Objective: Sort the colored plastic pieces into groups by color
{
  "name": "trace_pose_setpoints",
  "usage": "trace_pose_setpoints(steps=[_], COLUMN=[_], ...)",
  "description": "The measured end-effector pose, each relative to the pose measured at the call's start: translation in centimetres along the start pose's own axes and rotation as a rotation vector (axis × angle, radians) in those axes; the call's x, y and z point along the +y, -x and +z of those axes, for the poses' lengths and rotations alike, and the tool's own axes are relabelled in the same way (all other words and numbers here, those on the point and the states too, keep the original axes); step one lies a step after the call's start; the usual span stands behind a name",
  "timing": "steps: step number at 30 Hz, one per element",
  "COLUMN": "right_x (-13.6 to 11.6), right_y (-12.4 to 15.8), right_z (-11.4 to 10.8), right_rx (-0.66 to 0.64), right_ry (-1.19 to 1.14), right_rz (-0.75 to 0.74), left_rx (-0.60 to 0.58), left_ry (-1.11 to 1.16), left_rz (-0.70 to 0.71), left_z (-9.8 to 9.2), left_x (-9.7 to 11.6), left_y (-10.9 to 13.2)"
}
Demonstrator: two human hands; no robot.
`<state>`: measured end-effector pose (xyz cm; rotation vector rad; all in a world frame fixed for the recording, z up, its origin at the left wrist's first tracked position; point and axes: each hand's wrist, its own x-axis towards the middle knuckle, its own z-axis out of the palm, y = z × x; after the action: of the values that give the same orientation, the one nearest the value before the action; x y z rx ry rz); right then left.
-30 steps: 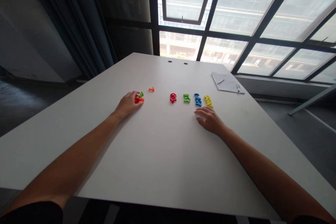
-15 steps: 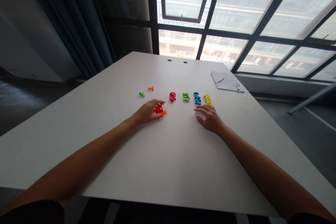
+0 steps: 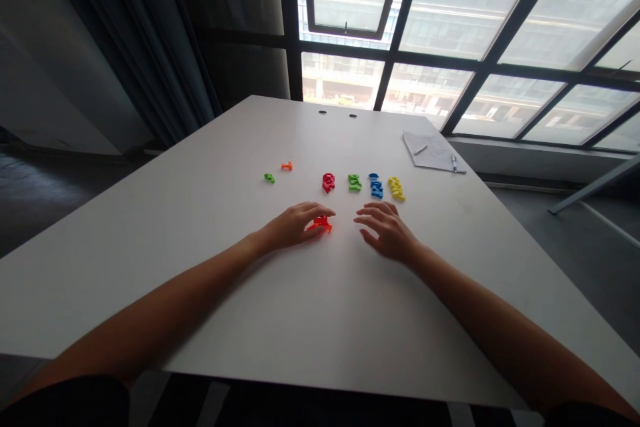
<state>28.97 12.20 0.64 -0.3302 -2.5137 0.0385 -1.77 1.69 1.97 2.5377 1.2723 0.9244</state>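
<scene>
Small red and orange plastic pieces (image 3: 323,221) lie within the curved fingers of my left hand (image 3: 293,225), thumb on the near side and fingers over the top, partly hiding them. Across a short gap, my right hand (image 3: 387,230) hovers low over the white table (image 3: 310,307), its fingers apart and nothing visible in them. Just beyond the hands, small groups of plastic pieces sit in a row: red (image 3: 329,182), green (image 3: 355,182), blue (image 3: 376,186) and yellow (image 3: 397,189). The blue and yellow groups are nearest to my right hand.
Farther left on the table are a single green piece (image 3: 269,178) and an orange piece (image 3: 287,165). A paper sheet (image 3: 433,150) with pens on it lies at the right edge. Two round dark holes show near the far edge, before the windows.
My left hand has moved right and slightly toward me, taking the red and orange pieces along. My right hand has shifted left and nearer, away from the yellow pieces.
</scene>
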Motion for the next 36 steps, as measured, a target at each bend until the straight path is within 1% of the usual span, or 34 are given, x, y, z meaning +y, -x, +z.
trace_pose_setpoints(steps=[3, 7, 10, 13, 15, 17, 19, 21, 23, 25, 27, 32, 34, 36], right_x=[-1.2, -2.7, -3.8, -4.7, -5.1, -5.5, -6.0, -6.4, -6.6, -6.5, -6.2, -5.4, -5.2, -5.1], right_y=[-0.5, -1.0, -1.3, -1.4, -1.5, -1.7, -2.0, -2.1, -2.1, -2.0, -1.8, -1.6, -1.7, -1.7], right_z=[0.1, 0.5, 0.8, 1.0, 1.1, 1.0, 1.0, 1.1, 1.3, 1.6, 1.9, 2.3, 2.2, 1.9], right_rx=[-0.005, -0.046, -0.093, -0.154, -0.189, -0.219, -0.247, -0.269, -0.268, -0.245, -0.213, -0.190, -0.193, -0.184], right_ry=[-0.014, -0.022, -0.044, -0.063, -0.063, -0.058, -0.049, -0.040, -0.034, -0.032, -0.036, -0.061, -0.090, -0.119], right_rz=[-0.016, 0.023, 0.053, 0.045, 0.037, 0.032, 0.026, 0.027, 0.045, 0.080, 0.117, 0.185, 0.185, 0.180], left_rx=[0.026, -0.001, 0.014, 0.064, 0.092, 0.105, 0.081, 0.007, -0.072, -0.105, -0.088, 0.036, 0.060, 0.062], left_ry=[0.050, 0.115, 0.078, 0.012, -0.012, -0.008, 0.015, 0.034, 0.032, 0.013, -0.007, -0.004, 0.060, 0.120], left_rz=[-0.022, -0.105, -0.080, -0.034, -0.056, -0.113, -0.163, -0.181, -0.194, -0.235, -0.289, -0.373, -0.365, -0.311], left_z=[0.9, 2.2, 2.4, 1.8, 1.1, 0.5, -0.1, -0.5, -0.7, -0.7, -0.5, 0.5, 0.8, 0.9], left_x=[0.3, 0.7, 1.1, 1.2, 1.0, 0.6, 0.3, 0.0, -0.4, -0.7, -1.1, -1.5, -1.2, -0.7], left_y=[0.0, -0.1, -0.6, -1.0, -0.9, -0.6, 0.0, 0.6, 1.2, 1.4, 1.4, 0.2, -0.2, -0.3])
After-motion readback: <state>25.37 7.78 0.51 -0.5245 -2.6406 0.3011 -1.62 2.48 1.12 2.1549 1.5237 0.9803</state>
